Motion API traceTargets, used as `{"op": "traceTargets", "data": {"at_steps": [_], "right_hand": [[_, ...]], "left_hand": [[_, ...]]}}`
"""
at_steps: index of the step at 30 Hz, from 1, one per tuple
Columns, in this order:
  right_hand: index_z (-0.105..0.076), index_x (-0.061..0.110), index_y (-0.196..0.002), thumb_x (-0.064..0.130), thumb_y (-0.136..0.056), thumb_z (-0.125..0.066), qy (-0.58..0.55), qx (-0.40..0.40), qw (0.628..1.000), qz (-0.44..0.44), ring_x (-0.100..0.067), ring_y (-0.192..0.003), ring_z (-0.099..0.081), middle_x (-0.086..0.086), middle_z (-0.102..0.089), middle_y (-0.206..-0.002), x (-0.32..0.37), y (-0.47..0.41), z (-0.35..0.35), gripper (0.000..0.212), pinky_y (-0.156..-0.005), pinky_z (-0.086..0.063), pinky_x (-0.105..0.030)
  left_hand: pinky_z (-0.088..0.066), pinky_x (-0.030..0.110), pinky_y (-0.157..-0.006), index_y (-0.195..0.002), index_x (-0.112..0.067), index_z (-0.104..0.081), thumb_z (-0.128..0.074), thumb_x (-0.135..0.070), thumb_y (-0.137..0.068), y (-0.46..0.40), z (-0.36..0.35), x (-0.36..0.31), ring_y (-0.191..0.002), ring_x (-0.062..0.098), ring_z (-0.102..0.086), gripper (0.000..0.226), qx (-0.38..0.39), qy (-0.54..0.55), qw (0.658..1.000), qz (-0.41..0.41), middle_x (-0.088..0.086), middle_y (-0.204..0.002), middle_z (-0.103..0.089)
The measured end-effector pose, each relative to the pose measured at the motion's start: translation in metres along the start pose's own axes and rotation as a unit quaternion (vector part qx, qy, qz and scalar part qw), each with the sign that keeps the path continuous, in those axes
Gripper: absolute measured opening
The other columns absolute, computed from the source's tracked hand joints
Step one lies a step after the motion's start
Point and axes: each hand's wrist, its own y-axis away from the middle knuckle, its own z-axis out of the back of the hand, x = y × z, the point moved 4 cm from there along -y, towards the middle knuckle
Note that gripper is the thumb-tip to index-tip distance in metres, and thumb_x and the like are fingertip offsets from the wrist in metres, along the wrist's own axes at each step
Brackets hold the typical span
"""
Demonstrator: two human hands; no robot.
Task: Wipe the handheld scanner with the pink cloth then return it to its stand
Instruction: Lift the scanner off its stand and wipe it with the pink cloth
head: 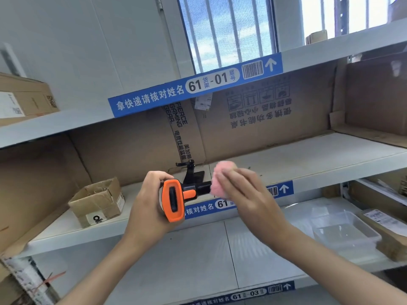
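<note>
Between my hands, the orange-and-black scanner (178,198) lies sideways, window toward me. My left hand (149,203) wraps its head; my right hand (240,192) presses the bunched pink cloth (220,179) around its black handle. Just beyond, the black stand (192,175) sits near the shelf (308,155) edge, open shelf to its right.

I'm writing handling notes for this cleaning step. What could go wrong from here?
The left hand holds the scanner only by its orange head in mid-air, while the right hand presses the pink cloth on the black handle; a hard rub might twist it loose.

The black stand sits just behind on the shelf, so a wide wiping stroke might knock it over.
</note>
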Motion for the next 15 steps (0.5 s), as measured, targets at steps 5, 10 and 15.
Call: {"op": "traceTargets", "data": {"at_steps": [5, 10, 15], "right_hand": [[-0.045, -0.007, -0.136, -0.005, -0.100, -0.038, -0.040, 0.001, 0.994, 0.104, -0.039, -0.121, -0.051, -0.022, -0.052, -0.137, 0.048, -0.006, -0.017, 0.037, -0.083, -0.052, -0.046], [-0.041, 0.000, -0.142, -0.003, -0.097, -0.038, 0.029, 0.044, 0.993, 0.109, -0.032, -0.131, -0.045, -0.015, -0.045, -0.146, 0.026, 0.003, -0.024, 0.045, -0.085, -0.051, -0.046], [-0.037, 0.000, -0.143, -0.004, -0.099, -0.028, 0.028, 0.053, 0.995, 0.076, -0.033, -0.133, -0.043, -0.016, -0.043, -0.148, -0.004, 0.013, -0.021, 0.046, -0.091, -0.050, -0.047]], "left_hand": [[-0.039, 0.010, -0.055, -0.095, -0.025, -0.048, -0.088, -0.024, -0.047, -0.004, -0.004, -0.006, -0.071, 0.010, -0.056, 0.062, -0.001, 0.026, 1.000, 0.011, -0.011, -0.088, -0.055], [-0.042, 0.017, -0.056, -0.094, -0.024, -0.045, -0.093, -0.003, -0.053, -0.004, 0.005, 0.006, -0.067, 0.015, -0.055, 0.066, -0.023, 0.036, 0.998, 0.034, -0.004, -0.081, -0.056], [-0.043, 0.015, -0.056, -0.096, -0.027, -0.044, -0.093, -0.004, -0.055, -0.007, 0.009, 0.010, -0.073, 0.014, -0.057, 0.068, -0.016, 0.023, 0.999, 0.036, -0.011, -0.089, -0.055]]}}
